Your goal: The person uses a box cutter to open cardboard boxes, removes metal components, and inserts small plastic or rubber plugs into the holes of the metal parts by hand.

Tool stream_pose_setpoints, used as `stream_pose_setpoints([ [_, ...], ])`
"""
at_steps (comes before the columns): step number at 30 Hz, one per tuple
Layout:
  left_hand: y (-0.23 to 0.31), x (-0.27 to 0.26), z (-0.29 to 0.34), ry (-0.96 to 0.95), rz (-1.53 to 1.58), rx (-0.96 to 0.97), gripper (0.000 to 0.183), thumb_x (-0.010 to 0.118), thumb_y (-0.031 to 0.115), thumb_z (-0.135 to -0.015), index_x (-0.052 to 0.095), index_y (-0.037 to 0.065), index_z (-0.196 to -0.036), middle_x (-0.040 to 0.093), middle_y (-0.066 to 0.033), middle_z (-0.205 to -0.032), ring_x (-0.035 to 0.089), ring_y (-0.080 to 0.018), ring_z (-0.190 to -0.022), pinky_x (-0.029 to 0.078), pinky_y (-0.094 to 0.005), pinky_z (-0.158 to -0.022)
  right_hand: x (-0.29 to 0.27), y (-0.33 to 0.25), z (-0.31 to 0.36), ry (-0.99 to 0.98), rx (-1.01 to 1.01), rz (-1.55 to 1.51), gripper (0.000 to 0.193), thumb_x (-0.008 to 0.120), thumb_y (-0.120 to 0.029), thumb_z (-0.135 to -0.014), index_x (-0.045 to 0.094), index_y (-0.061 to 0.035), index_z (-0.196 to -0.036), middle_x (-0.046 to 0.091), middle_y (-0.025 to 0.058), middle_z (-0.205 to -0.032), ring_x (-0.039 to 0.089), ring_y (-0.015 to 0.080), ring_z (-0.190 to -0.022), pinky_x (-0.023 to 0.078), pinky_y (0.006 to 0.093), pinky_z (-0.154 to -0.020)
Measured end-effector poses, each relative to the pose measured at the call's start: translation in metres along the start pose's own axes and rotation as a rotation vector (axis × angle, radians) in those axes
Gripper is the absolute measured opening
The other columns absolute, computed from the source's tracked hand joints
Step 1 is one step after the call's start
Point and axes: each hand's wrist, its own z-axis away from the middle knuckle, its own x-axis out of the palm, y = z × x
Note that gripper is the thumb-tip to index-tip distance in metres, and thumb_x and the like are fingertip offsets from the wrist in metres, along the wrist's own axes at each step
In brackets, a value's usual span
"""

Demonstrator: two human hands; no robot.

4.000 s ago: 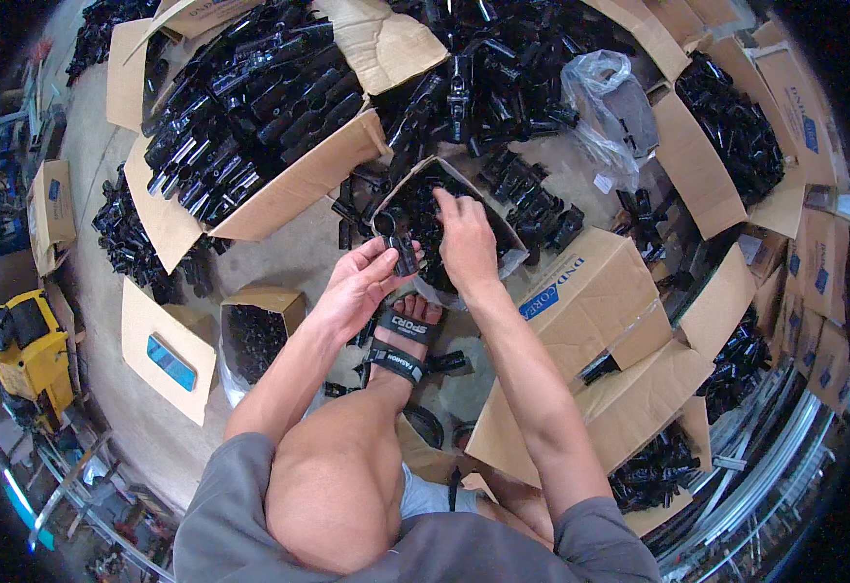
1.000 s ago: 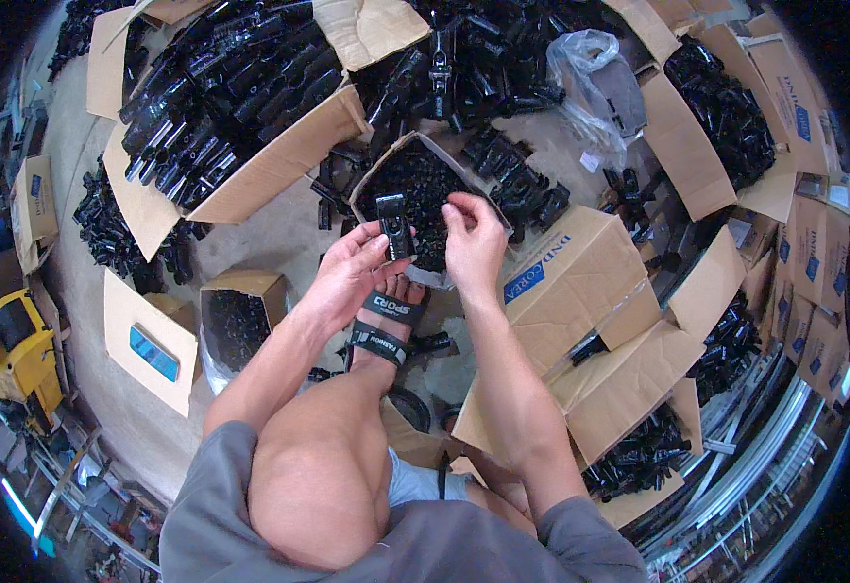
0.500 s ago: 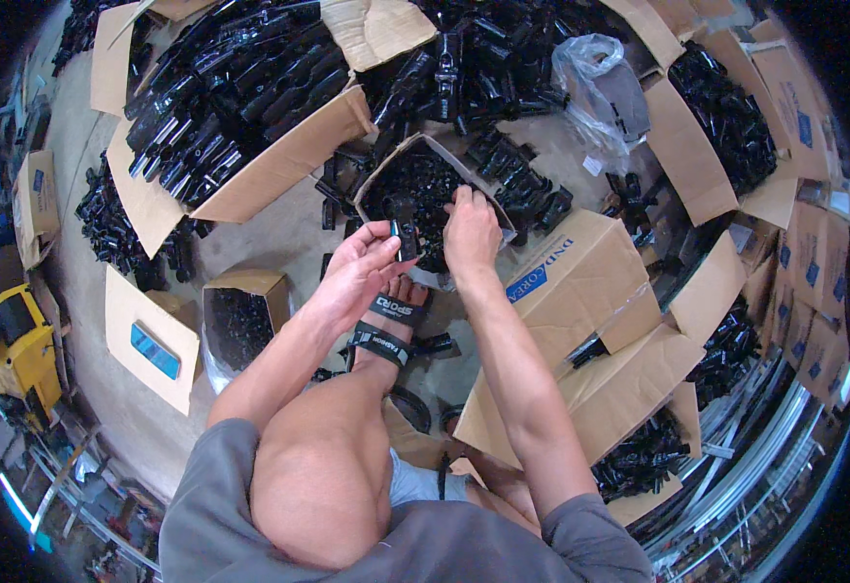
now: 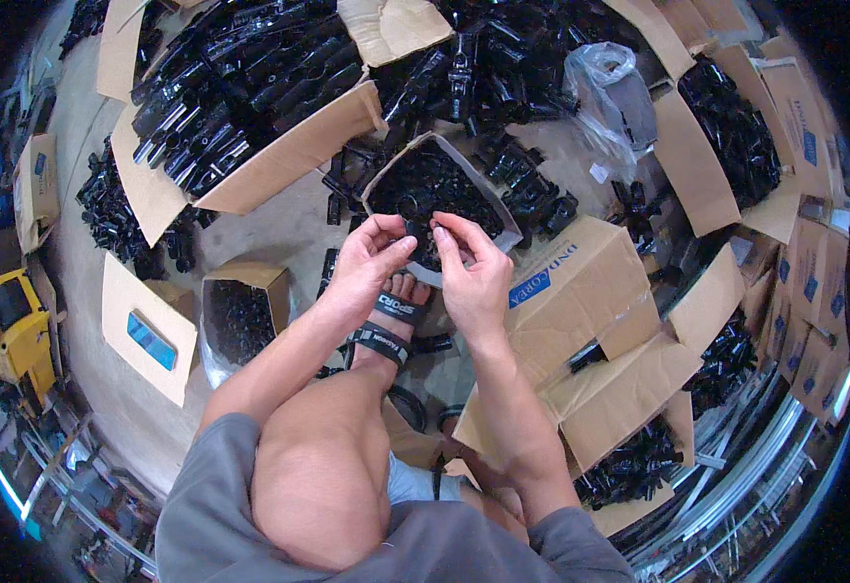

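Observation:
My left hand (image 4: pixel 369 264) is closed, its thumb and fingers pinching a glossy black part (image 4: pixel 411 229) that is partly hidden. Close beside it, my right hand (image 4: pixel 474 277) is closed too, thumb and fingertips pressed together near the black part. A tiny dark piece seems to be in that pinch, too small to name. Both hands are over the near side of a small open carton (image 4: pixel 510 238), which holds many small black pieces (image 4: pixel 440 185). My sandaled foot (image 4: pixel 401 301) is just below the hands.
A large carton flap (image 4: pixel 294 151) borders a heap of long black parts (image 4: pixel 240 83). Closed-over cartons (image 4: pixel 566 282) stand at the right. A plastic-wrapped bundle (image 4: pixel 619 102) lies at the back. A phone (image 4: pixel 152 340) rests on a cardboard flap at left, near a small carton (image 4: pixel 272 282).
My right hand has come out of the small carton and moved left and nearer, up to my left hand. The left hand still holds the black part; the view has shifted slightly.

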Motion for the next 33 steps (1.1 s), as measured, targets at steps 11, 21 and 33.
stream_pose_setpoints([
  [11, -0.001, 0.006, 0.000, -0.007, -0.058, 0.076, 0.023, 0.072, 0.008, -0.094, 0.059, 0.006, -0.114, 0.062, -0.0013, -0.106, 0.058, -0.0102, -0.100, 0.048, -0.0275, -0.090, 0.011, 0.006, 0.004, 0.222, -0.229, 0.205, 0.013, 0.073, -0.010, -0.090, 0.076, -0.0039, -0.101, 0.075, 0.0113, -0.094, 0.068, 0.0274, -0.085, 0.053, 0.0368, -0.077],
  [21, 0.000, 0.004, -0.003, 0.013, -0.063, 0.129, 0.024, 0.073, 0.006, -0.093, 0.060, 0.005, -0.113, 0.063, -0.0013, -0.107, 0.059, -0.0105, -0.102, 0.049, -0.0280, -0.094, 0.005, 0.007, 0.000, 0.110, -0.297, 0.333, 0.015, 0.073, -0.014, -0.089, 0.077, -0.0046, -0.100, 0.074, 0.0111, -0.092, 0.067, 0.0279, -0.085, 0.052, 0.0382, -0.079],
  [33, 0.003, 0.006, 0.001, -0.021, -0.117, 0.164, 0.026, 0.073, 0.003, -0.091, 0.059, 0.007, -0.112, 0.060, -0.0012, -0.107, 0.059, -0.0118, -0.103, 0.050, -0.0297, -0.095, 0.005, 0.013, -0.009, -0.017, -0.274, 0.499, 0.020, 0.066, -0.020, -0.096, 0.062, -0.0027, -0.087, 0.064, 0.0129, -0.083, 0.062, 0.0341, -0.080, 0.049, 0.0459, -0.071],
])
